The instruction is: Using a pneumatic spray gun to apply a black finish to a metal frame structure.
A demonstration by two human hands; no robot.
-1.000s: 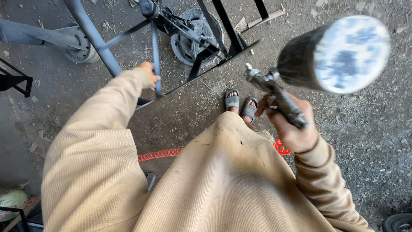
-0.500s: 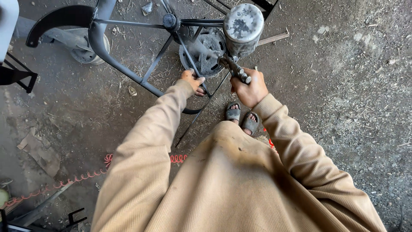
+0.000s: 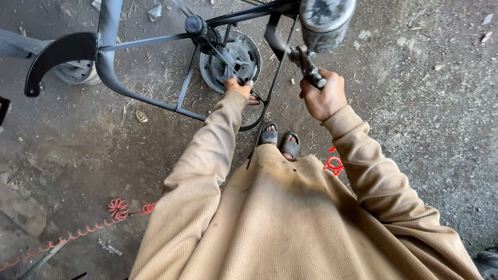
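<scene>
My right hand (image 3: 322, 96) is shut on the grip of a spray gun (image 3: 310, 65), whose round metal cup (image 3: 327, 18) rises above it at the top of the view. My left hand (image 3: 239, 88) grips a thin black bar of a metal frame (image 3: 150, 101) painted black. The frame has tubes, a curved black fender (image 3: 54, 54) at the left and a hub (image 3: 196, 25) with thin rods. A grey wheel disc (image 3: 233, 57) lies under the frame, just beyond my left hand. My feet in grey sandals (image 3: 280, 140) stand below both hands.
A red coiled hose (image 3: 98, 223) runs across the dirt floor at lower left and shows again as a red coil (image 3: 333, 163) by my right leg. A second wheel (image 3: 78, 72) sits at upper left. Scraps and straw litter the ground.
My view has shifted, so the frame now sits higher and further left. My right hand has carried the spray gun rightward and the cup is partly cut off at the top edge. My left hand stays on the frame.
</scene>
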